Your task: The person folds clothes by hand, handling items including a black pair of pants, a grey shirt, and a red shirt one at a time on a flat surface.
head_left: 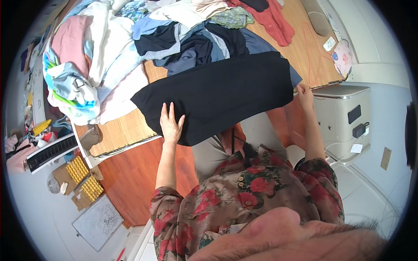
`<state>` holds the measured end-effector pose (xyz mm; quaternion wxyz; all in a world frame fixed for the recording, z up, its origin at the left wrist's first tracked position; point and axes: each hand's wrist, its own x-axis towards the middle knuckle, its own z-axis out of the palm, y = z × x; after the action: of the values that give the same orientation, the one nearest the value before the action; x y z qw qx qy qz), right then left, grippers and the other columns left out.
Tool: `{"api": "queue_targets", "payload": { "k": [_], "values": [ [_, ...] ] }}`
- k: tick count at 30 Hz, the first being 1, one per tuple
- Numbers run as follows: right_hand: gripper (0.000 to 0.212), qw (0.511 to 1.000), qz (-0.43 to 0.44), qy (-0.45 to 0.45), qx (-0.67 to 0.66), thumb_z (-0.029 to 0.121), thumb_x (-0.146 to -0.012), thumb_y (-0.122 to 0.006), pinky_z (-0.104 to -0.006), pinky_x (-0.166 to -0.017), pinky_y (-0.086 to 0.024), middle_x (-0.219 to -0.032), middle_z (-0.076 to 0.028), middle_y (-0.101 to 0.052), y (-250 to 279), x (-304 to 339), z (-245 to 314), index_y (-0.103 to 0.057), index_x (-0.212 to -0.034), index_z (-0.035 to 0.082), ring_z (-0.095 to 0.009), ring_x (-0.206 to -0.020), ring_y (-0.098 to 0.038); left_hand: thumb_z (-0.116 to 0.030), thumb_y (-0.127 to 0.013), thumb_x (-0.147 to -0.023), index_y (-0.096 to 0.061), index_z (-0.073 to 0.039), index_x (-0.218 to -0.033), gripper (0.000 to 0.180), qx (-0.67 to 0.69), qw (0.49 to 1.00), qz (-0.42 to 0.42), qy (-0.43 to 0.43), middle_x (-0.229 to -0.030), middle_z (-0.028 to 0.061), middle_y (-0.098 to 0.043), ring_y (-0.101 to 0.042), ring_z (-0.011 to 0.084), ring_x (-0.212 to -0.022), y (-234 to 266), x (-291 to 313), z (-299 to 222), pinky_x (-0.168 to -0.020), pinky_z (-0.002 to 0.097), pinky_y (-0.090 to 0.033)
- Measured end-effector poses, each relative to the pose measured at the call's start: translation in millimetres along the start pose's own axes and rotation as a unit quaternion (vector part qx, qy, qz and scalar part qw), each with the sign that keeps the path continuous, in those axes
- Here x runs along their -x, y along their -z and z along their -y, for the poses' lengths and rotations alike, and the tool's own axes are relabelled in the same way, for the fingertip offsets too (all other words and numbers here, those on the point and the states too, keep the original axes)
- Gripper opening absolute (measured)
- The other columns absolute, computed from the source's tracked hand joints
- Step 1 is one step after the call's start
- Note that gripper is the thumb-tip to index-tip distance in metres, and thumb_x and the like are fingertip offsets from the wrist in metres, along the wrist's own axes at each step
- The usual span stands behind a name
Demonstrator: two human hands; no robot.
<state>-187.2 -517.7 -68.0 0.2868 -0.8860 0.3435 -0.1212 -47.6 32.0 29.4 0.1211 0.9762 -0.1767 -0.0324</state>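
Observation:
A long black garment [217, 95], folded into a broad strip, lies across the near edge of the bed and hangs partly over my lap. My left hand [171, 125] rests flat on its left end, fingers stretched out. At the opposite end, my right hand [305, 95] is closed in a pinch by the garment's right edge; its fingertips are small and partly hidden. A blue-grey cloth [295, 77] shows from under the black garment beside that hand.
Behind lies a heap of dark clothes [191, 48], with white and patterned clothes [74, 87] to the left. A red garment [274, 21] and a round pink fan [342, 56] lie at the far right. A cream cabinet [335, 113] stands beside my right arm.

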Motion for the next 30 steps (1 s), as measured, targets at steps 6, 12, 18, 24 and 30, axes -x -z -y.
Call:
{"api": "queue_targets", "payload": {
  "k": [6, 12, 18, 24, 30],
  "values": [
    [0.041, 0.997, -0.034, 0.061, -0.022, 0.031, -0.08, -0.071, -0.0351, -0.066, -0.05, -0.08, -0.017, -0.066, -44.0, -41.4, 13.3, -0.063, -0.103, -0.003, -0.026, -0.072, -0.065, -0.035, -0.064, -0.084, -0.031, -0.014, -0.144, 0.071, -0.043, 0.997, 0.035, -0.056, -0.149, 0.0173, -0.024, -0.036, 0.0331, -0.131, -15.5, -37.3, -28.5, -0.104, 0.0444, -0.035],
    [0.048, 0.998, 0.0, -0.002, 0.056, 0.028, -0.076, -0.075, -0.0346, -0.065, -0.049, -0.076, -0.016, -0.062, -60.9, -76.0, 21.2, -0.059, -0.106, -0.006, -0.024, -0.069, -0.062, -0.032, -0.063, -0.086, -0.025, -0.018, -0.146, 0.072, 0.042, 0.991, 0.114, 0.051, -0.151, 0.0192, -0.019, -0.045, 0.0382, -0.124, -28.5, -81.6, -50.9, -0.096, 0.0435, -0.045],
    [0.041, 0.935, 0.118, 0.039, -0.332, 0.024, -0.083, -0.069, -0.0301, -0.071, -0.05, -0.089, -0.012, -0.066, -74.6, -82.7, 68.4, -0.058, -0.109, -0.005, -0.019, -0.08, -0.063, -0.029, -0.062, -0.086, -0.024, -0.018, -0.146, 0.072, 0.047, 0.988, 0.102, 0.108, -0.15, 0.0208, -0.019, -0.044, 0.0407, -0.124, -30.6, -68.0, -10.7, -0.098, 0.043, -0.045],
    [0.04, 0.989, 0.135, -0.048, -0.049, 0.022, -0.083, -0.07, -0.0323, -0.075, -0.05, -0.097, -0.012, -0.066, -87.5, -117.8, 23.5, -0.058, -0.108, -0.007, -0.018, -0.087, -0.062, -0.025, -0.062, -0.085, -0.025, -0.012, -0.144, 0.071, 0.017, 0.99, -0.028, 0.136, -0.146, 0.0247, -0.026, -0.041, 0.0423, -0.125, -38.7, -63.1, 16.3, -0.1, 0.0452, -0.041],
    [0.045, 0.978, 0.197, -0.062, -0.026, 0.022, -0.081, -0.071, -0.0338, -0.079, -0.049, -0.102, -0.015, -0.065, -80.5, -104.2, 44.1, -0.057, -0.111, -0.008, -0.021, -0.091, -0.062, -0.039, -0.07, -0.079, -0.027, -0.001, -0.141, 0.084, 0.002, 0.885, -0.062, 0.461, -0.136, 0.0287, -0.037, -0.042, 0.0408, -0.123, -35.6, -13.1, 87.9, -0.102, 0.0444, -0.038]
  ]
}}
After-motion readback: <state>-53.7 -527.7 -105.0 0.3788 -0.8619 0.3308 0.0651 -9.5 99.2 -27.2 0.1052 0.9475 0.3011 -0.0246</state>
